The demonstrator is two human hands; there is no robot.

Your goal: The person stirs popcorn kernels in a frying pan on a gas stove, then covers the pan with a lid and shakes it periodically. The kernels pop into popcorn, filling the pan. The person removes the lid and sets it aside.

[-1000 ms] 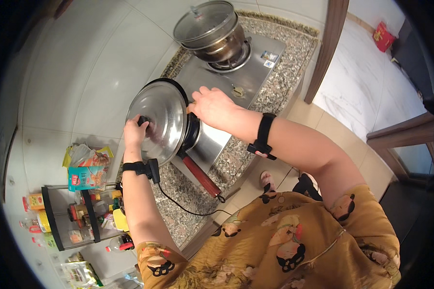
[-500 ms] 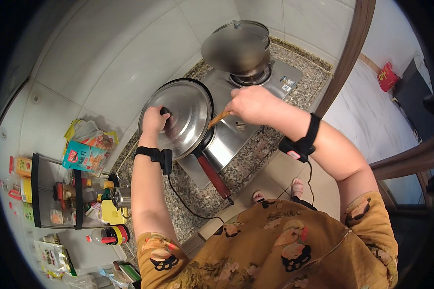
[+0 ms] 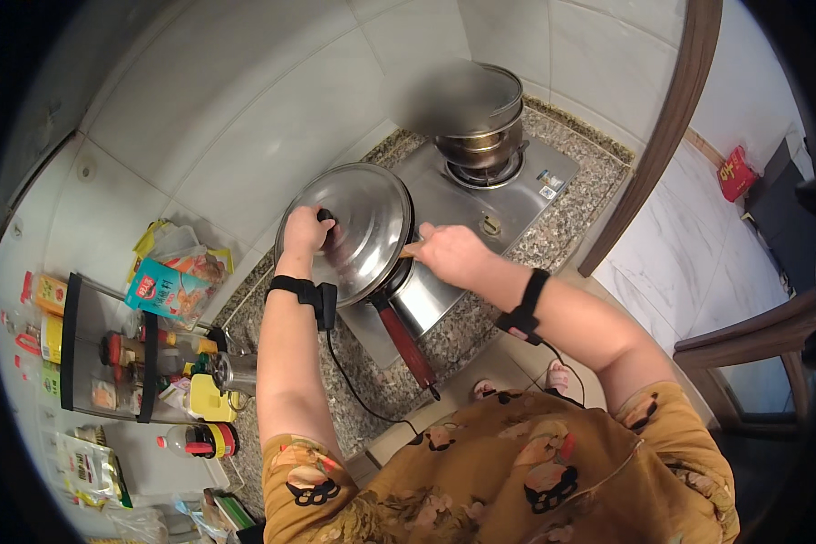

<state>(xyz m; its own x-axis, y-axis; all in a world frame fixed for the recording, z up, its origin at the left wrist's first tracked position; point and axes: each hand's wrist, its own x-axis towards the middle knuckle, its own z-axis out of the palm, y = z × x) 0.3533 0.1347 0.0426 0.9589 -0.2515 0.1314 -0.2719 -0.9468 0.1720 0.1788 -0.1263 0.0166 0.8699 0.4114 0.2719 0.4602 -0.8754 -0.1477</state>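
A domed steel lid (image 3: 372,213) covers a frying pan on the left burner, and the pan's dark red handle (image 3: 403,344) points toward me. My left hand (image 3: 305,234) is closed on the lid's black knob (image 3: 325,216). At the lid's right edge, my right hand (image 3: 449,252) grips a wooden utensil handle (image 3: 412,249). The far end of that utensil is hidden under the lid, so its kind does not show. What lies in the pan is hidden too.
A steel pot (image 3: 482,145) with a glass lid stands on the stove's (image 3: 535,204) back right burner. At left are a seasoning rack (image 3: 109,349), a blue food pouch (image 3: 159,292), a steel jug (image 3: 236,372) and a red-capped bottle (image 3: 190,442). A wooden door frame (image 3: 666,127) rises at right.
My right hand has come nearer to me and closer to the lid, and less of the wooden handle shows. My left hand stays on the knob. The whole view has shifted slightly.
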